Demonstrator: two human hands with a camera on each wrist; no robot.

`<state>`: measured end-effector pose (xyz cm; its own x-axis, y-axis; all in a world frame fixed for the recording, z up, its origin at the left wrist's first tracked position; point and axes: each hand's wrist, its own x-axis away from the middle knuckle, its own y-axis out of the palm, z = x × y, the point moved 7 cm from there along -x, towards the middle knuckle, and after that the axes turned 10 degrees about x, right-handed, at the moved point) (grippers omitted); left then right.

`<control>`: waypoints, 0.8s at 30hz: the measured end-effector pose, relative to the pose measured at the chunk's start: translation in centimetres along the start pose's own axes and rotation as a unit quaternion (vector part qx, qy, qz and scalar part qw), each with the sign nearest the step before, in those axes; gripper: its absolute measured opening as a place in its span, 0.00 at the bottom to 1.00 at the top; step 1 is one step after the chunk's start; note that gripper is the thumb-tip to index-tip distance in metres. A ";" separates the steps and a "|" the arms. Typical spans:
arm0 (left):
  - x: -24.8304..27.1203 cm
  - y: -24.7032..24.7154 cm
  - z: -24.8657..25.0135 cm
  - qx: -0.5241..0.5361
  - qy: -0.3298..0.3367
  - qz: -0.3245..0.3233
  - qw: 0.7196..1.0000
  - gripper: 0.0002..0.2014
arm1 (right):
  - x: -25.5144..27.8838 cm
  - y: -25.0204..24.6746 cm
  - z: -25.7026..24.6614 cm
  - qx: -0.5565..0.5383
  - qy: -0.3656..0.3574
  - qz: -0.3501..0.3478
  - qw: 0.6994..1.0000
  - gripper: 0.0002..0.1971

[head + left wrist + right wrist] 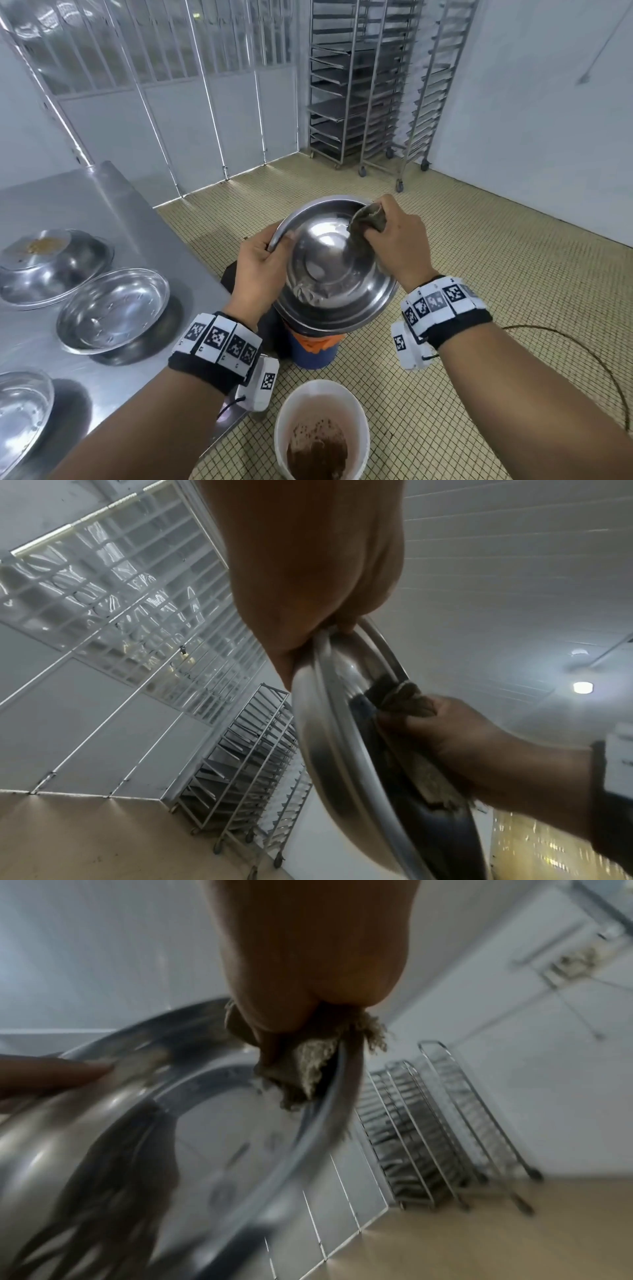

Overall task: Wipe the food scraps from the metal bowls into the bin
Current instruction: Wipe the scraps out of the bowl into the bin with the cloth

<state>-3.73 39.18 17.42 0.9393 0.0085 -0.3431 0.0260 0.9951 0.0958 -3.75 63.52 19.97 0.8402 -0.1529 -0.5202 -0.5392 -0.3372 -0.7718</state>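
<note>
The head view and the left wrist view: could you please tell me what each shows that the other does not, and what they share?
Only the head view shows the steel table with three more metal bowls, the blue bin under the held bowl, and a white bucket of brown residue. Only the left wrist view shows the ceiling lamp. Both show the left hand gripping the held bowl's rim, the right hand pressing a cloth into it, and the wheeled tray racks.

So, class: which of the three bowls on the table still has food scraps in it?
The far bowl: brown scraps lie inside, the other two look clean.
</note>
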 end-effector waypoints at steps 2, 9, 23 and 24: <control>-0.1 -0.3 0.4 0.008 0.003 0.025 1.000 0.10 | 1.5 0.6 1.0 -0.038 0.064 0.017 0.997 0.16; 0.2 -1.2 0.9 0.023 0.035 0.064 0.997 0.11 | 5.9 4.4 2.4 -0.153 0.204 -0.045 0.966 0.22; 0.1 -1.2 0.1 0.052 0.044 0.109 0.992 0.11 | 4.5 3.2 2.1 -0.194 0.207 0.017 0.959 0.14; 0.1 -1.3 0.0 0.026 0.051 0.099 0.993 0.11 | 4.5 3.2 2.1 -0.179 0.199 0.018 0.963 0.14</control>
<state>-3.70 37.86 17.23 0.8884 0.2154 -0.4053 -0.1354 0.9668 0.2170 -1.82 63.66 14.38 0.8148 -0.4912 -0.3081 -0.5746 -0.6132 -0.5421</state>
